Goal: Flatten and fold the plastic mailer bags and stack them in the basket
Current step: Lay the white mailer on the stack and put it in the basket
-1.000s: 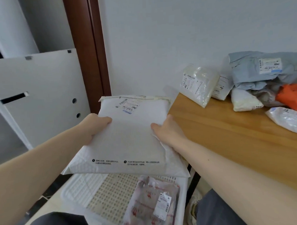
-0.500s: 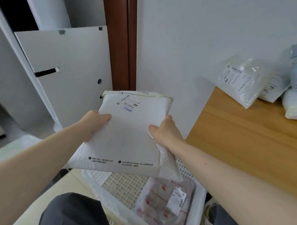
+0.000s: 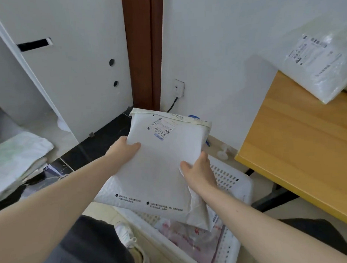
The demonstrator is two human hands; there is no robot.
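A person is holding a white padded mailer bag (image 3: 160, 161) in the air with both hands, above a white perforated plastic basket (image 3: 227, 176) that is sitting on the floor beside a wooden counter (image 3: 299, 146). The left hand (image 3: 124, 150) is gripping the bag's left edge, thumb lying on top and the fingers hidden underneath, so the grip is pinching the mailer. The right hand (image 3: 197, 173) is gripping the right edge in the same way, thumb on the upper face and the other fingers tucked out of sight below. The bag is lying roughly flat and tilted, its shipping label (image 3: 160, 128) facing up near the far end and its sealed flap pointing toward the wall, while the near right corner is hanging crumpled down toward the basket. Inside the basket a pinkish translucent mailer (image 3: 192, 239) is lying flat on the bottom, partly covered from view by the held bag. On the counter's far right corner a clear plastic mailer with a printed label (image 3: 320, 67) is leaning against the wall. At the left, a pile of pale bags (image 3: 16, 158) is resting on the floor.
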